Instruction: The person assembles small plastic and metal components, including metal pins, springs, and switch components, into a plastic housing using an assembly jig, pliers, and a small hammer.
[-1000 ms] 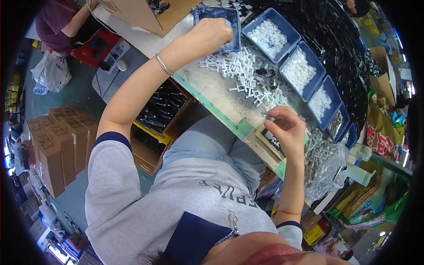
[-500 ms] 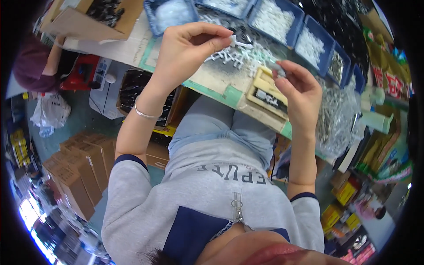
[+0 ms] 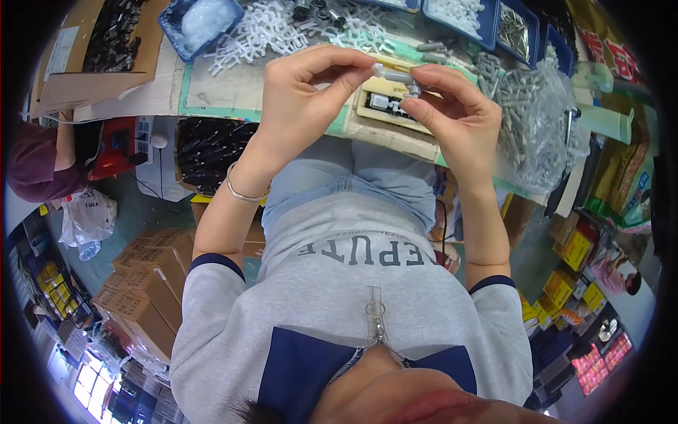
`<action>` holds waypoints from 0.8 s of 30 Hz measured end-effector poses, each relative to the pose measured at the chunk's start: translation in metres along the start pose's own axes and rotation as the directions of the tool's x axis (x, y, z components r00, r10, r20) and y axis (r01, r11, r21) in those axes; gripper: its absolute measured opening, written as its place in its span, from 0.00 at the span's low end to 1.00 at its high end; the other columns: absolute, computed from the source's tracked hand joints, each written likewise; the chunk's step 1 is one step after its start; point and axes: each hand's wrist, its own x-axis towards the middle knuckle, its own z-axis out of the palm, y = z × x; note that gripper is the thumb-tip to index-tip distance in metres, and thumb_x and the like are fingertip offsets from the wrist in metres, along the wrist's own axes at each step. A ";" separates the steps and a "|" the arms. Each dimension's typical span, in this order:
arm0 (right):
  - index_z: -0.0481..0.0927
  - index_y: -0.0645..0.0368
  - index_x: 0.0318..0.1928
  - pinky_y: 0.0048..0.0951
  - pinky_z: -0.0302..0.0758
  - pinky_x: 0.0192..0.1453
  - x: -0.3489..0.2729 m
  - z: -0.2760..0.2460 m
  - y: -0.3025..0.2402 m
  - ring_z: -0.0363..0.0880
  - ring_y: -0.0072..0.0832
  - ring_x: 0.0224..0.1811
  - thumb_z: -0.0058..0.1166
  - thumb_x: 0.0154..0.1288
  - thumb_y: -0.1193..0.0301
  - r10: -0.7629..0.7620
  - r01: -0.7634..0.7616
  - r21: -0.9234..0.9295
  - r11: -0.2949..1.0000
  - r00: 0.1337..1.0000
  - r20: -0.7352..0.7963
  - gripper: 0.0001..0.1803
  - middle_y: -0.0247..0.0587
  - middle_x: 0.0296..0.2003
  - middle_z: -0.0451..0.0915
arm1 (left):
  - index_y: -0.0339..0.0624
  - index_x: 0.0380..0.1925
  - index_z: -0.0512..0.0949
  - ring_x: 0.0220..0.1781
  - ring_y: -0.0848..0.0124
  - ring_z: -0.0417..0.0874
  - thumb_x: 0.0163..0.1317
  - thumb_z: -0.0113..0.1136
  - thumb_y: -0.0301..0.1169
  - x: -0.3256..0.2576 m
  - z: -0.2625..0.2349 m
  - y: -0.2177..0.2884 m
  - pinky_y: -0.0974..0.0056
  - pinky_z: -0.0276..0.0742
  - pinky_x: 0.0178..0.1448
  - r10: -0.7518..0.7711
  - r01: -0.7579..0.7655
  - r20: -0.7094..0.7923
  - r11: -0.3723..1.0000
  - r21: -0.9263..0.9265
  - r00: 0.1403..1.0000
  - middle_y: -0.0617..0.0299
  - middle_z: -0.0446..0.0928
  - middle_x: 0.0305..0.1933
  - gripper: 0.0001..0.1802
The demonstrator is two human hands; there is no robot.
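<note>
Over the workbench my two hands are brought close together. My left hand (image 3: 307,92) is closed in a pinch on a small white plastic piece (image 3: 380,70). That piece meets the end of a grey plastic tube-shaped part (image 3: 397,75); whether it is inside it I cannot tell. The thumb and fingers of my right hand (image 3: 459,109) are closed on the grey part, partly hiding it. Just beneath them lies a cream-coloured block-like holder (image 3: 365,111) with a black and grey piece (image 3: 385,104) in it.
White branched plastic pieces (image 3: 258,34) are heaped beyond my left hand, with black round parts (image 3: 323,15) beside them. Blue bins (image 3: 168,28) line the back. A clear bag of grey parts (image 3: 540,134) lies right. At far left sits a person in a dark red sleeve (image 3: 42,159).
My hands have come together and lowered toward the bench edge; the white piece now meets the grey part. The view has shifted, showing more of the bench's left side.
</note>
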 end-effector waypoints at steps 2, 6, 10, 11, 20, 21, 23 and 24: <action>0.83 0.64 0.42 0.22 0.80 0.46 -0.010 -0.010 0.005 0.80 0.24 0.42 0.68 0.49 0.80 -0.026 0.021 -0.121 0.992 0.999 -0.038 0.16 0.41 0.44 0.80 | 0.36 0.39 0.81 0.37 0.68 0.84 0.55 0.64 0.21 -0.009 0.015 -0.004 0.69 0.81 0.40 0.049 -0.046 -0.022 0.993 0.104 0.999 0.56 0.82 0.38 0.11; 0.84 0.62 0.38 0.24 0.77 0.40 -0.035 -0.042 0.015 0.79 0.26 0.43 0.70 0.46 0.78 -0.077 0.037 -0.429 0.903 0.994 -0.078 0.15 0.40 0.40 0.82 | 0.38 0.40 0.80 0.38 0.62 0.82 0.50 0.63 0.20 -0.025 0.033 -0.019 0.63 0.79 0.38 0.307 -0.333 0.131 0.837 0.434 0.943 0.58 0.80 0.39 0.14; 0.85 0.59 0.37 0.29 0.73 0.47 -0.050 -0.059 0.031 0.76 0.30 0.45 0.70 0.44 0.76 -0.104 0.054 -0.590 0.806 0.993 -0.050 0.15 0.37 0.39 0.83 | 0.42 0.35 0.80 0.43 0.67 0.79 0.47 0.64 0.25 -0.033 0.049 -0.038 0.60 0.73 0.46 0.422 -0.491 0.261 0.655 0.574 0.869 0.63 0.79 0.37 0.12; 0.85 0.58 0.37 0.29 0.72 0.48 -0.049 -0.061 0.035 0.76 0.30 0.45 0.70 0.44 0.76 -0.127 0.082 -0.610 0.788 0.991 -0.031 0.15 0.37 0.39 0.84 | 0.43 0.34 0.81 0.44 0.69 0.78 0.47 0.64 0.28 -0.033 0.051 -0.043 0.60 0.70 0.51 0.435 -0.519 0.293 0.617 0.591 0.851 0.65 0.78 0.39 0.11; 0.86 0.57 0.36 0.31 0.70 0.53 -0.039 -0.063 0.053 0.75 0.32 0.45 0.70 0.43 0.74 -0.098 0.115 -0.606 0.787 0.993 0.061 0.15 0.35 0.39 0.84 | 0.48 0.39 0.83 0.40 0.72 0.77 0.49 0.65 0.30 -0.042 0.061 -0.055 0.66 0.62 0.48 0.407 -0.483 0.283 0.569 0.666 0.869 0.66 0.77 0.44 0.14; 0.86 0.57 0.36 0.31 0.71 0.52 -0.038 -0.064 0.052 0.75 0.32 0.45 0.69 0.44 0.74 -0.102 0.127 -0.613 0.779 0.992 0.077 0.14 0.35 0.39 0.84 | 0.49 0.40 0.83 0.40 0.72 0.77 0.49 0.65 0.31 -0.043 0.062 -0.056 0.66 0.61 0.48 0.413 -0.484 0.281 0.554 0.678 0.866 0.66 0.77 0.45 0.14; 0.86 0.57 0.36 0.32 0.71 0.51 -0.037 -0.065 0.051 0.75 0.33 0.45 0.70 0.44 0.73 -0.102 0.137 -0.611 0.779 0.990 0.093 0.14 0.35 0.39 0.84 | 0.51 0.40 0.83 0.40 0.72 0.76 0.49 0.66 0.32 -0.044 0.064 -0.058 0.66 0.60 0.47 0.417 -0.476 0.271 0.539 0.694 0.868 0.67 0.76 0.45 0.15; 0.86 0.57 0.36 0.32 0.71 0.51 -0.036 -0.066 0.051 0.74 0.34 0.45 0.70 0.44 0.72 -0.073 0.120 -0.617 0.778 0.992 0.101 0.14 0.35 0.38 0.83 | 0.51 0.40 0.84 0.40 0.72 0.76 0.49 0.66 0.33 -0.044 0.065 -0.060 0.66 0.60 0.47 0.420 -0.475 0.270 0.524 0.707 0.866 0.67 0.76 0.45 0.15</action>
